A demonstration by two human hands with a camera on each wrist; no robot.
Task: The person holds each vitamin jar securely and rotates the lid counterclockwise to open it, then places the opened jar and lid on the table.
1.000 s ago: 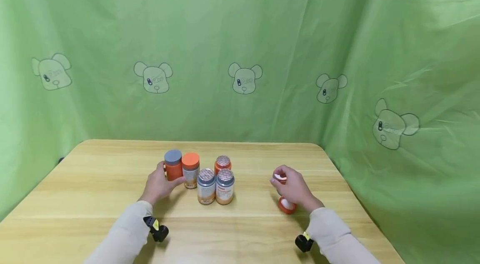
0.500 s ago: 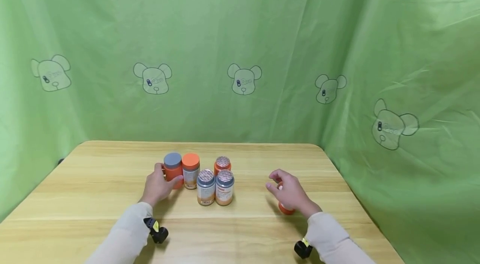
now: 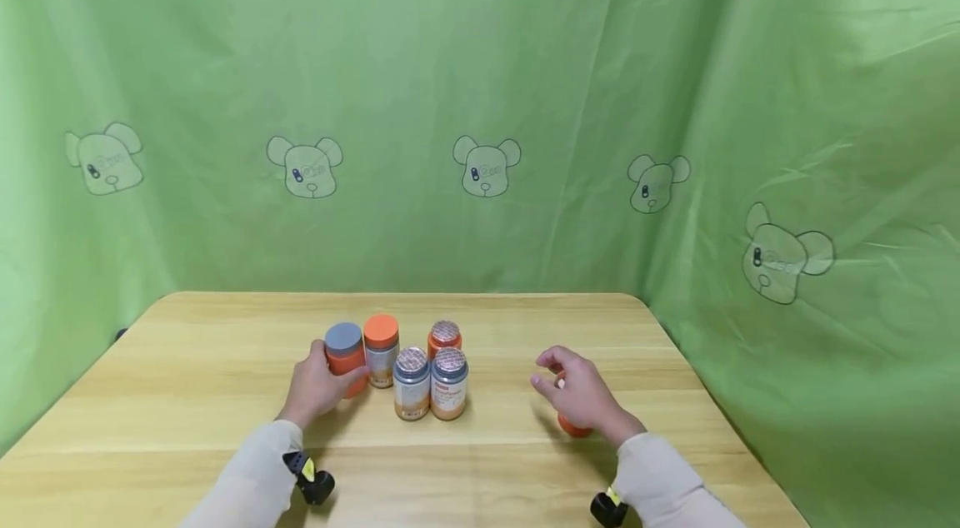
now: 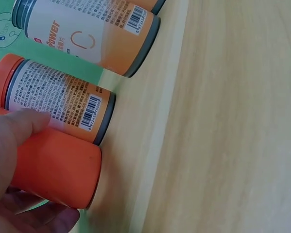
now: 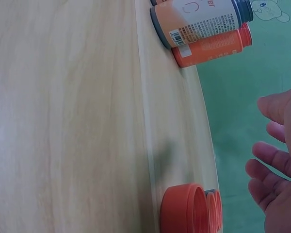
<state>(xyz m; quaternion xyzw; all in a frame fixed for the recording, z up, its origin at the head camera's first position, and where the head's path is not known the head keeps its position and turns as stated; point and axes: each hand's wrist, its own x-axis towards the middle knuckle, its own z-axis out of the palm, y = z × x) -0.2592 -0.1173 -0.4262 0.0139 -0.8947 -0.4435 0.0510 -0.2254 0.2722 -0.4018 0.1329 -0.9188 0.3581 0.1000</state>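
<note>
My left hand (image 3: 313, 388) grips an orange bottle (image 4: 63, 167) with a grey cap (image 3: 343, 337), its thumb across the near side. Just right of it stands a grey bottle with an orange cap (image 3: 382, 331). Farther right are two grey bottles (image 3: 412, 385) (image 3: 448, 385) with foil-sealed tops, and behind them an orange foil-sealed bottle (image 3: 444, 336). On the table's right side, my right hand (image 3: 583, 395) hovers with fingers loosely bent and holds nothing. Below it lies an orange lid (image 5: 179, 208), with further lids (image 5: 213, 208) behind; in the head view the hand mostly hides them.
The wooden table (image 3: 480, 470) reaches back to a green curtain (image 3: 405, 53) printed with bear heads. That curtain also runs along the right side. A small black camera (image 3: 318, 487) is strapped at the left wrist, another camera (image 3: 607, 509) at the right.
The left hand has brought the orange bottle slightly downward and nearer. My right hand's fingers, earlier close together at a lid, have spread and moved slightly nearer. The head view has tilted up slightly.
</note>
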